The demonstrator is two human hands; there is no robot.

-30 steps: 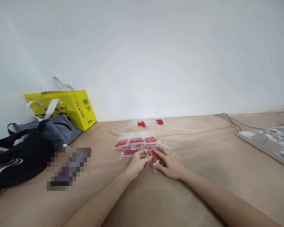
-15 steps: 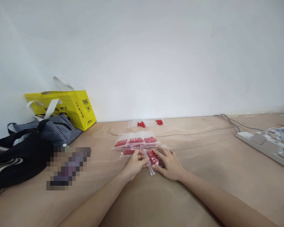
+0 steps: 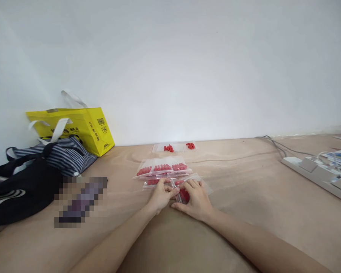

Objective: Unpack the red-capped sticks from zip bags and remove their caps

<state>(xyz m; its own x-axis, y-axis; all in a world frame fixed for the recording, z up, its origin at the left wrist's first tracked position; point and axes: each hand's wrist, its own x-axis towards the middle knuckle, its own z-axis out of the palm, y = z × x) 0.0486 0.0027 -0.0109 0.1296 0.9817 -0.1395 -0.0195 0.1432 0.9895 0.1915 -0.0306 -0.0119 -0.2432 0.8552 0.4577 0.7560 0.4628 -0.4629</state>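
Note:
A clear zip bag (image 3: 184, 196) with red pieces inside lies on the table between my hands. My left hand (image 3: 161, 196) pinches its left edge between thumb and fingers. Over the bag's right side is my right hand (image 3: 197, 199), its fingers bent onto the plastic and its thumb stretched along the near edge. Part of the bag is hidden under that hand. Just beyond, several filled zip bags (image 3: 162, 168) overlap in a pile, their red pieces lined up in rows. Clear plastic (image 3: 206, 185) also sticks out to the right of my right fingers.
Near the wall, loose red pieces (image 3: 168, 148) lie on flat clear bags. At left are a yellow carrier bag (image 3: 95, 131), a striped bag (image 3: 65, 157), a black bag (image 3: 31, 187) and a blurred-out object (image 3: 82, 203). A white power strip (image 3: 315, 175) with cables is at right.
My right hand has shifted slightly left and drawn its spread fingers in over the bag. The bag's edge strip is now largely covered. My left hand keeps its pinch.

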